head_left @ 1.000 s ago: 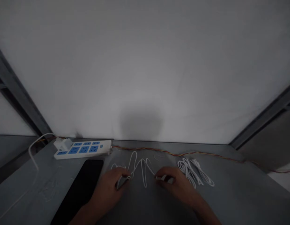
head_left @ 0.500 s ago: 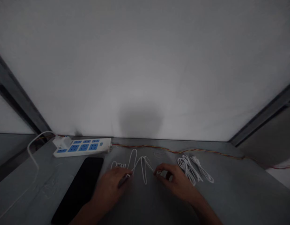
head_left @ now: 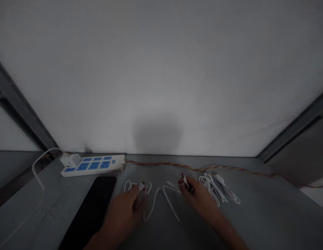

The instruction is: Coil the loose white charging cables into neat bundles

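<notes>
A white cable (head_left: 167, 198) lies in loose bends on the grey table between my hands. My left hand (head_left: 128, 205) pinches a white cable end, whose plug (head_left: 142, 185) points up past the fingertips. Between the thumb and fingers of my right hand (head_left: 194, 191) is the other white connector (head_left: 185, 180), pointing up and to the left. Small white coils (head_left: 130, 185) show just beyond my left hand. Right of my right hand rest two bundled white cables (head_left: 211, 187) (head_left: 227, 189).
A white power strip (head_left: 96, 166) with blue sockets holds a white charger (head_left: 70, 159) at the back left. A black phone-like slab (head_left: 90, 211) lies left of my left hand. A twisted red-yellow wire (head_left: 177, 164) runs along the table's back by the pale wall (head_left: 161, 76).
Both connectors now show at my fingertips. The cable between my hands has dropped into wider, lower bends, and my right hand has turned slightly upward.
</notes>
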Demonstrator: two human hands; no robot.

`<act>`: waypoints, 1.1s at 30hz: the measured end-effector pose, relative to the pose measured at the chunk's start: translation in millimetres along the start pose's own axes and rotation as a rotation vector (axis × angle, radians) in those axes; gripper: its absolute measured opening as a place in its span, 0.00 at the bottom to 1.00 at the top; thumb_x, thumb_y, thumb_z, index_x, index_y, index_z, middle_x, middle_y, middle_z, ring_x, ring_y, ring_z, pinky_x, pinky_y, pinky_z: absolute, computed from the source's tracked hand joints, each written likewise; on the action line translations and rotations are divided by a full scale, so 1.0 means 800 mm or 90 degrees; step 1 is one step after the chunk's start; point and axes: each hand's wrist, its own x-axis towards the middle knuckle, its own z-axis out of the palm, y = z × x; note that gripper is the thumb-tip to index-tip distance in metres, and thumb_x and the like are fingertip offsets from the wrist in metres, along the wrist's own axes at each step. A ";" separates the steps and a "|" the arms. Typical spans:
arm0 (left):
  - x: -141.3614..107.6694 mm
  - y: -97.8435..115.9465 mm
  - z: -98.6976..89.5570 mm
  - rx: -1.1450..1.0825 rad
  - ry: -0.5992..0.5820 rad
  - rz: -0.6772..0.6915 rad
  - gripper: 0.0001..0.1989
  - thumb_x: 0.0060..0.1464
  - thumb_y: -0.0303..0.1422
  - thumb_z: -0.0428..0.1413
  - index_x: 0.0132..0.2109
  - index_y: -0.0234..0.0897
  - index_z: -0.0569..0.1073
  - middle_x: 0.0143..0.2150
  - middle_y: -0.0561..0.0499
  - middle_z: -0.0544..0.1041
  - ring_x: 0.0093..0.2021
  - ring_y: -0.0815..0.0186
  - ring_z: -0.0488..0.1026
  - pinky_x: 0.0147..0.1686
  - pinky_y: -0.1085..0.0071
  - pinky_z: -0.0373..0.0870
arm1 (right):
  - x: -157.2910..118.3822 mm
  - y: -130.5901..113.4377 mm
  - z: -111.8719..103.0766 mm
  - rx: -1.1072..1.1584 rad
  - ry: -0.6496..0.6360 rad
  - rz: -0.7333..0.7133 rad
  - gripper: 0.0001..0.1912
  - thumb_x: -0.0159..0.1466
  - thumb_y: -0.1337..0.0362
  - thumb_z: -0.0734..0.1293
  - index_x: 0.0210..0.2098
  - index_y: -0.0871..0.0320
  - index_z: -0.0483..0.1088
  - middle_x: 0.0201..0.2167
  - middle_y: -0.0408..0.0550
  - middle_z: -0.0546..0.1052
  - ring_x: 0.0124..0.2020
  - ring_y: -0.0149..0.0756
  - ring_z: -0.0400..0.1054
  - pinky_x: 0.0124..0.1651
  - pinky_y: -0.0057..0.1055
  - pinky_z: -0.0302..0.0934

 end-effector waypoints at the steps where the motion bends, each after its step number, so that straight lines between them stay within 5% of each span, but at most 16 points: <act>1: -0.001 0.000 0.000 0.023 -0.011 0.001 0.15 0.64 0.41 0.47 0.46 0.40 0.75 0.28 0.50 0.81 0.28 0.58 0.79 0.30 0.68 0.69 | 0.001 0.000 -0.001 -0.010 -0.006 0.015 0.13 0.61 0.56 0.62 0.38 0.56 0.73 0.22 0.40 0.69 0.24 0.36 0.66 0.29 0.30 0.57; 5: -0.001 0.001 0.001 0.094 -0.068 0.021 0.16 0.58 0.43 0.55 0.50 0.42 0.75 0.38 0.46 0.83 0.37 0.52 0.80 0.36 0.63 0.71 | -0.002 -0.006 -0.004 -0.019 -0.040 0.041 0.17 0.55 0.53 0.69 0.40 0.57 0.76 0.25 0.42 0.72 0.26 0.38 0.67 0.31 0.32 0.58; 10: -0.001 0.005 0.002 0.132 -0.106 0.029 0.13 0.61 0.34 0.49 0.36 0.41 0.78 0.34 0.47 0.83 0.36 0.55 0.80 0.34 0.66 0.69 | -0.004 -0.004 -0.003 -0.048 -0.109 -0.048 0.07 0.58 0.60 0.67 0.29 0.56 0.75 0.27 0.44 0.73 0.30 0.38 0.68 0.33 0.31 0.57; 18: -0.002 -0.003 0.001 -0.100 0.186 0.002 0.16 0.64 0.37 0.45 0.29 0.40 0.68 0.26 0.53 0.70 0.26 0.65 0.70 0.29 0.70 0.65 | 0.005 0.001 -0.005 0.070 0.062 -0.056 0.19 0.62 0.51 0.61 0.20 0.55 0.66 0.22 0.43 0.70 0.27 0.38 0.67 0.34 0.32 0.59; 22: 0.007 -0.010 -0.003 -0.311 0.317 -0.023 0.13 0.62 0.40 0.49 0.36 0.40 0.73 0.42 0.47 0.74 0.42 0.60 0.73 0.41 0.67 0.68 | 0.007 0.002 -0.012 0.183 0.106 0.059 0.20 0.59 0.47 0.64 0.22 0.55 0.73 0.19 0.43 0.71 0.26 0.40 0.68 0.31 0.33 0.61; 24: 0.011 -0.014 -0.003 -0.398 0.329 -0.083 0.14 0.61 0.44 0.50 0.40 0.40 0.75 0.44 0.46 0.75 0.44 0.58 0.73 0.42 0.66 0.68 | 0.008 0.003 -0.013 0.292 0.112 0.122 0.21 0.58 0.44 0.64 0.27 0.55 0.77 0.24 0.48 0.78 0.32 0.45 0.73 0.35 0.36 0.66; 27: 0.014 -0.019 0.000 -0.504 0.283 -0.211 0.21 0.59 0.51 0.50 0.44 0.39 0.76 0.33 0.49 0.77 0.34 0.58 0.74 0.35 0.66 0.69 | 0.008 0.003 -0.013 0.449 0.057 0.182 0.24 0.56 0.42 0.66 0.32 0.55 0.80 0.35 0.53 0.82 0.42 0.51 0.75 0.38 0.41 0.71; 33: 0.012 -0.022 0.004 -0.599 0.277 -0.245 0.27 0.53 0.57 0.54 0.43 0.37 0.77 0.32 0.49 0.78 0.31 0.60 0.74 0.31 0.69 0.69 | 0.009 -0.001 -0.017 0.398 -0.023 0.159 0.17 0.49 0.49 0.74 0.26 0.57 0.76 0.36 0.52 0.83 0.38 0.48 0.76 0.43 0.40 0.68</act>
